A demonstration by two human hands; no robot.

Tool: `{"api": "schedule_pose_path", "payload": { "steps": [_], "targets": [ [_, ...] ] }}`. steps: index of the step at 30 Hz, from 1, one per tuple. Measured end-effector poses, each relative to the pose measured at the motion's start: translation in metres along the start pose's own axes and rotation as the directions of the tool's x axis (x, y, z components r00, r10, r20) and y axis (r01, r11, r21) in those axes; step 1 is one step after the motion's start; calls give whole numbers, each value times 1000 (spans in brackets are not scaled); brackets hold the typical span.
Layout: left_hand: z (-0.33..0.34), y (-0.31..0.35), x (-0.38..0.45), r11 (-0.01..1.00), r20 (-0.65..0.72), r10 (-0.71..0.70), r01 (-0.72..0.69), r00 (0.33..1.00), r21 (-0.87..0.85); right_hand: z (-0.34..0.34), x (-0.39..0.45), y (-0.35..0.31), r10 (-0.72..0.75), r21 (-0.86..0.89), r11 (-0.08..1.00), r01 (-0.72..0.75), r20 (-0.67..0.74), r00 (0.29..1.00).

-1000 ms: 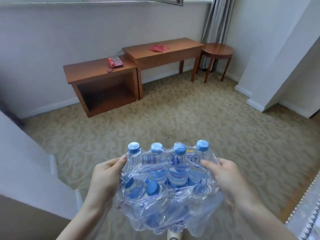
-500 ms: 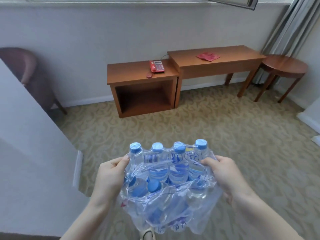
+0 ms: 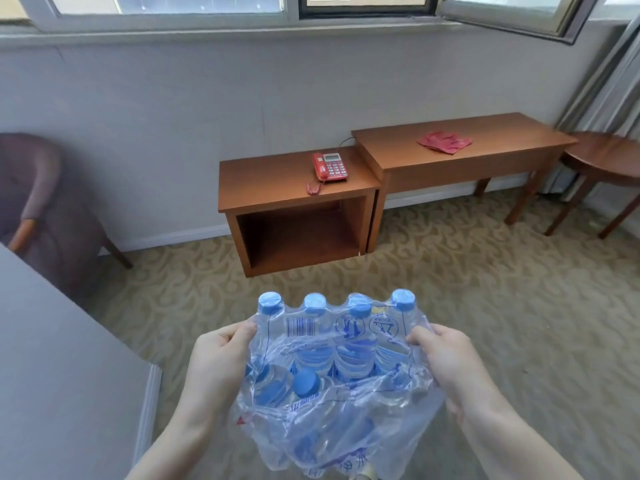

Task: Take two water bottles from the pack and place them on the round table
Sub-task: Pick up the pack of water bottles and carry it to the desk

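Observation:
I hold a plastic-wrapped pack of water bottles [image 3: 332, 368] in front of me, above the carpet. The bottles are clear with blue caps, and several caps stick up along the far edge. My left hand [image 3: 218, 362] grips the wrap on the pack's left side. My right hand [image 3: 450, 362] grips the wrap on the right side. The wrap is torn and loose near me, with a bottle cap [image 3: 306, 382] showing through. The round wooden table [image 3: 609, 157] stands at the far right, partly cut off by the frame edge.
A low wooden cabinet [image 3: 294, 206] with a red telephone [image 3: 329, 166] stands against the wall, next to a wooden desk [image 3: 460, 150] bearing a red cloth [image 3: 445, 142]. A purple armchair [image 3: 38, 199] is at left. A white surface [image 3: 62, 375] fills the lower left. Patterned carpet lies between.
The view has swung left and drawn closer to the furniture: the round table slid to the right edge, and the armchair and window came into sight. Both hands keep the same grip on the pack.

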State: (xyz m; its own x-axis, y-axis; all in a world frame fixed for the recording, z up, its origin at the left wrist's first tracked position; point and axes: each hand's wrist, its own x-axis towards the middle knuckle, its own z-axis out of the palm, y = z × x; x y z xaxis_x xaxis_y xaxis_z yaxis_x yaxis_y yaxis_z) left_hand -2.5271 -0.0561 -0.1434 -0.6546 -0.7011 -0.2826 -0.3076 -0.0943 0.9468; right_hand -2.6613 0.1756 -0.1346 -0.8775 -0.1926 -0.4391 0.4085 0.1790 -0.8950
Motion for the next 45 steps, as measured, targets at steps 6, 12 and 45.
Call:
{"api": "schedule_pose_path", "payload": {
  "steps": [6, 12, 45],
  "targets": [
    [36, 25, 88, 1000, -51, 13, -14, 999, -16, 24, 110, -49, 5, -47, 999, -1, 75, 997],
    [66, 51, 175, 999, -111, -24, 20, 993, -38, 52, 220, -107, -39, -139, 989, 58, 137, 990],
    [18, 136, 703, 985, -349, -173, 151, 921, -89, 392, 661, -271, 104, -301, 953, -19, 270, 957]
  ]
}}
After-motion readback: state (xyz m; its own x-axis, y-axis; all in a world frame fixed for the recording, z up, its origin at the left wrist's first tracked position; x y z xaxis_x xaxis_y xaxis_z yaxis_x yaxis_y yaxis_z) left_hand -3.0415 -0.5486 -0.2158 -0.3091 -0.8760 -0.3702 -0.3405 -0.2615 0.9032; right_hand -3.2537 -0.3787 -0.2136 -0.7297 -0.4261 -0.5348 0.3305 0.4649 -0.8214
